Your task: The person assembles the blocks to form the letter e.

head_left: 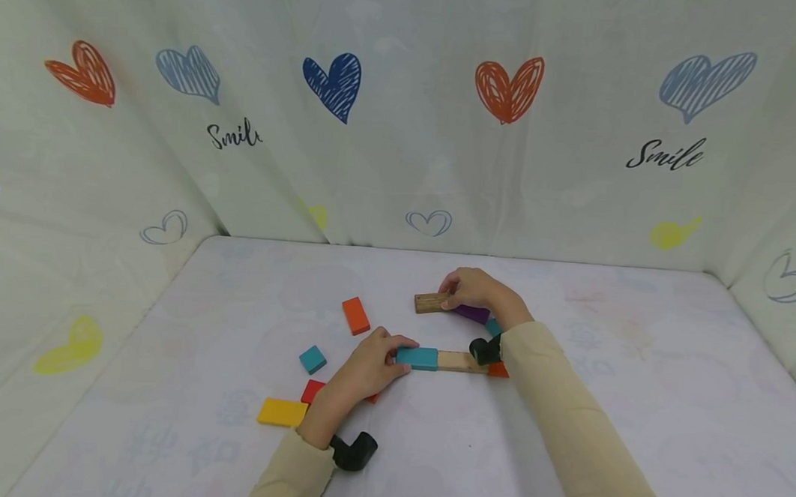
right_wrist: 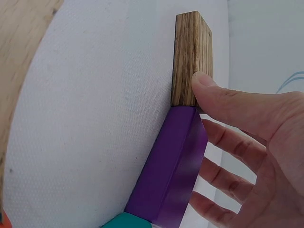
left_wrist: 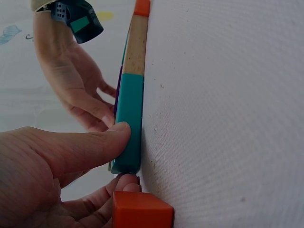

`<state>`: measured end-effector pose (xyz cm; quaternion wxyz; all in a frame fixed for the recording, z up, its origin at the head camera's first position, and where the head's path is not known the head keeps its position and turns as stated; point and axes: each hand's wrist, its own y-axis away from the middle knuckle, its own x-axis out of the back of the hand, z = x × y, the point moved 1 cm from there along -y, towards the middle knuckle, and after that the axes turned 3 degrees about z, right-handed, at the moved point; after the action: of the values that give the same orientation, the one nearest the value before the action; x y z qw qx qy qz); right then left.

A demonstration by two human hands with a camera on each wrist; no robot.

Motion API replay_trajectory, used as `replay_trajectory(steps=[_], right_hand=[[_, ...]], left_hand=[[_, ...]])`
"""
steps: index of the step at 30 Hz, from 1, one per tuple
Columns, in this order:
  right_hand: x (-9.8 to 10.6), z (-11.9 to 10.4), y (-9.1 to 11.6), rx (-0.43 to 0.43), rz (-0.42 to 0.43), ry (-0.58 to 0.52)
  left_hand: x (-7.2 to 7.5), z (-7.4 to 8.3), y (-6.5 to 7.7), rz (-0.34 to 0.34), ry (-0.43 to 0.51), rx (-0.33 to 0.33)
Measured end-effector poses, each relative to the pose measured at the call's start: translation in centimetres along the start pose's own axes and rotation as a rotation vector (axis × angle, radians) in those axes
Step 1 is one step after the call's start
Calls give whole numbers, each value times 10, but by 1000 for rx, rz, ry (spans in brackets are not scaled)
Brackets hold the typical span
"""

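My left hand [head_left: 367, 361] grips the left end of a teal block [head_left: 422, 359], thumb on its near side. That block lies end to end with a pale wooden block [head_left: 459, 361] and an orange block [head_left: 498, 369], partly behind the right wrist. Farther back, my right hand [head_left: 475, 288] holds a brown wood-grain block [right_wrist: 185, 57] by its right part, thumb against its face. The brown block meets the end of a purple block [right_wrist: 161, 166], with the fingers spread behind. Another teal block [head_left: 493, 327] continues from the purple one, partly covered by the right forearm.
Left of the row lie an orange block [head_left: 356, 316] and a small teal block [head_left: 312, 360]. Around the left wrist are a yellow block [head_left: 281, 413], a red block [head_left: 312, 390] and another orange-red block [head_left: 372, 399], partly hidden. A printed curtain [head_left: 403, 159] hangs behind the table.
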<state>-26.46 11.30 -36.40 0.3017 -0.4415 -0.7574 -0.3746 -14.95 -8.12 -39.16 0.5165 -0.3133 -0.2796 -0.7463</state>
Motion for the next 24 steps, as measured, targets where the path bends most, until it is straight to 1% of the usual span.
replay_trajectory(steps=[11, 17, 19, 21, 24], right_hand=[[1, -1, 3, 31, -21, 12], [0, 2, 4, 57, -11, 29], [-1, 5, 5, 62, -2, 15], [-2, 8, 8, 63, 13, -21], [-3, 12, 17, 83, 61, -81]], left_hand=[[1, 0, 0, 7, 0, 2], [0, 1, 1, 8, -1, -5], [0, 1, 1, 6, -3, -1], [1, 1, 1, 4, -4, 4], [0, 1, 2, 3, -7, 3]])
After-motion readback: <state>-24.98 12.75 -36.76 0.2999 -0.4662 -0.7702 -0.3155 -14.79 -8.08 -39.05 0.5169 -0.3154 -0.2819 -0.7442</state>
